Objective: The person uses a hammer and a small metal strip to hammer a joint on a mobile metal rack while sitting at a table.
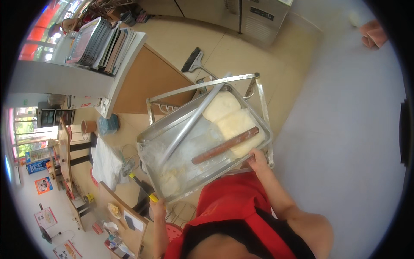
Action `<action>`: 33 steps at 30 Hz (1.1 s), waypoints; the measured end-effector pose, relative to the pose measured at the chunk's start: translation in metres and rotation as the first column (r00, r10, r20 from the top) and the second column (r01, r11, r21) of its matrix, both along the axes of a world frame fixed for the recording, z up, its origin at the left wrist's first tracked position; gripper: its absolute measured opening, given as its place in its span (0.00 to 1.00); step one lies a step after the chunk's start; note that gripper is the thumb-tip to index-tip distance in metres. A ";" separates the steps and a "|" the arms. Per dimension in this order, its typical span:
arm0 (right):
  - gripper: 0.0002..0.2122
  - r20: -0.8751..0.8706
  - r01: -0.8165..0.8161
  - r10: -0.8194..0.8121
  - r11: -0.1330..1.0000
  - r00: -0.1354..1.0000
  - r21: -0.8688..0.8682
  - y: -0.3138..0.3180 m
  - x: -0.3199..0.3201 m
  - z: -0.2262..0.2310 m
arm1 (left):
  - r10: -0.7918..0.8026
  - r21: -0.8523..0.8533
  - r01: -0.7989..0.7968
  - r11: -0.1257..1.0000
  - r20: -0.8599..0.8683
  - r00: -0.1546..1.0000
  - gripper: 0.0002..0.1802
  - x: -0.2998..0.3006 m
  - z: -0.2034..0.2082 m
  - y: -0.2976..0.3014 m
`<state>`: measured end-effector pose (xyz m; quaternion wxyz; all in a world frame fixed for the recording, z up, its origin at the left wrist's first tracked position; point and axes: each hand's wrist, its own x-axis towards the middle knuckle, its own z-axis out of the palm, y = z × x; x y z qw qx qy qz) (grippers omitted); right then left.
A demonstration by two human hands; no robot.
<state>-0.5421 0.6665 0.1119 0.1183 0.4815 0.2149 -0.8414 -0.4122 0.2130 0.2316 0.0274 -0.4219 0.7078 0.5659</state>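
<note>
A large metal tray (199, 176) sits tilted across a metal rack frame (202, 87) in front of me. My right hand (257, 161) grips its near right rim. Two pale dough slabs (222, 105) lie at the tray's right side, one partly under clear film. A brown wooden rolling pin (224, 146) rests across the nearer slab, and a grey metal rod (192, 125) slants across the tray. By the near left corner, my left hand (158, 208) is closed around a tool with a yellow-and-black handle (141, 185); its far end is hard to make out.
A counter with a stack of trays (92, 45) stands at the far left. A broom (192, 60) lies on the tiled floor beyond the rack. Tables with a plate (114, 210) are at left. A wide grey surface (336, 151) spans my right, with a pinkish cloth (374, 34).
</note>
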 end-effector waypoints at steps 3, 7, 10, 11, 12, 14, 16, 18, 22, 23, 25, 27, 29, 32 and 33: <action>0.23 0.016 0.058 -0.058 0.998 0.998 -0.019 -0.008 0.005 -0.014 | 0.028 -0.017 -0.028 0.999 0.023 0.999 0.16 0.014 -0.002 0.002; 0.16 0.095 0.063 -0.074 0.992 0.993 0.113 -0.013 0.025 -0.021 | 0.042 0.018 -0.043 0.999 0.033 0.999 0.15 0.019 0.006 0.001; 0.11 0.122 0.072 -0.087 0.990 0.989 0.122 -0.019 0.042 -0.009 | 0.046 0.044 -0.049 0.998 0.077 0.996 0.17 0.024 0.016 -0.008; 0.10 0.121 0.088 -0.102 0.989 0.987 0.116 -0.022 0.048 -0.005 | 0.040 0.056 -0.044 0.997 0.074 0.996 0.17 0.026 0.016 -0.012; 0.10 0.136 0.098 -0.113 0.989 0.984 0.114 -0.028 0.052 0.002 | 0.013 0.067 -0.016 0.998 0.047 0.999 0.17 0.029 0.016 -0.020; 0.10 0.144 0.111 -0.128 0.986 0.981 0.124 -0.036 0.060 0.009 | -0.006 0.035 0.004 0.999 0.036 0.999 0.17 0.033 0.016 -0.033; 0.10 0.143 0.114 -0.133 0.985 0.981 0.131 -0.046 0.064 0.020 | -0.024 0.033 0.023 0.999 0.022 0.999 0.17 0.031 0.021 -0.041; 0.10 0.144 0.103 -0.120 0.987 0.982 0.120 -0.055 0.070 0.033 | -0.026 0.060 0.026 0.998 0.000 1.000 0.17 0.032 0.029 -0.048; 0.13 0.023 0.026 -0.027 0.999 0.999 0.034 -0.059 0.108 -0.011 | -0.017 0.025 0.017 1.000 0.006 1.000 0.16 0.054 0.014 -0.077; 0.12 -0.017 -0.003 0.004 0.998 1.000 0.056 -0.062 0.112 -0.015 | -0.011 0.034 0.011 0.999 0.007 1.000 0.16 0.063 0.007 -0.084; 0.08 -0.075 -0.033 0.042 0.993 0.996 0.117 -0.070 0.107 -0.009 | -0.004 0.062 0.003 0.998 0.018 1.000 0.18 0.075 0.000 -0.090; 0.07 0.037 0.027 -0.031 0.993 0.999 0.116 -0.077 0.087 0.016 | 0.009 0.062 -0.013 0.998 0.057 0.998 0.17 0.079 0.001 -0.090; 0.08 0.050 0.006 -0.013 0.990 0.999 0.141 -0.078 0.077 0.034 | 0.024 0.072 -0.029 0.997 0.079 0.997 0.17 0.079 0.005 -0.088; 0.11 0.017 0.001 -0.004 0.987 1.000 0.158 -0.079 0.068 0.052 | 0.014 0.110 -0.016 0.994 0.022 1.000 0.17 0.078 0.014 -0.085; 0.13 -0.002 0.006 -0.005 0.987 1.000 0.163 -0.077 0.064 0.058 | 0.019 0.113 -0.020 0.993 0.014 1.000 0.17 0.075 0.018 -0.081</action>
